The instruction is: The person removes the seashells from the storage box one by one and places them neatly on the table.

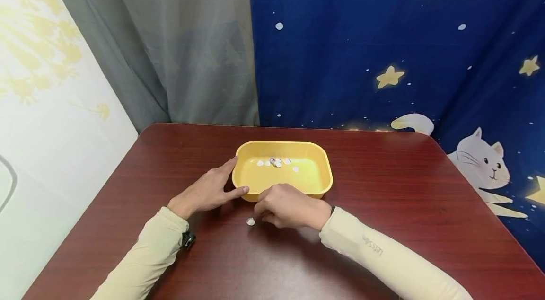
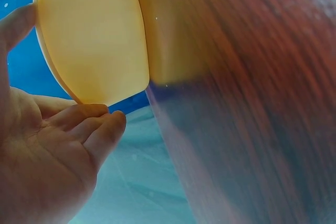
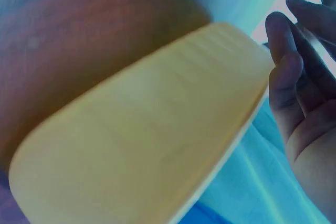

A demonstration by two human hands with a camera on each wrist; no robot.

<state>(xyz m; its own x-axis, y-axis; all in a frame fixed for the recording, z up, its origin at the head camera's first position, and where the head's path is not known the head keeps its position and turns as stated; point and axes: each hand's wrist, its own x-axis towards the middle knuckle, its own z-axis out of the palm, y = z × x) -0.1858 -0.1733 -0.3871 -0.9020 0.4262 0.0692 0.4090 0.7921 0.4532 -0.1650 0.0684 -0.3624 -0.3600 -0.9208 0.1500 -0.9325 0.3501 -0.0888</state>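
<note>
A yellow plastic basin point(image 1: 283, 147) sits on the table with several small whitish discs point(image 1: 276, 163) on its floor. My left hand point(image 1: 209, 189) rests against the basin's left end, its thumb at the near rim and its extended fingers along the side. The left wrist view also shows those fingers point(image 2: 102, 129) touching the basin's edge. In front of the basin my right hand point(image 1: 289, 207) is low over the table, fingers bent. Just left of its fingertips is a small silvery-white disc point(image 1: 250, 221); whether they pinch it is hidden. The right wrist view shows no disc between the bent fingers point(image 3: 286, 77).
The dark red wooden table point(image 1: 383, 186) runs back to a grey curtain point(image 1: 204, 44) and a blue star-patterned curtain point(image 1: 340, 54). A white wall panel point(image 1: 51, 115) stands along the left side. The basin's near wall is close to the right hand.
</note>
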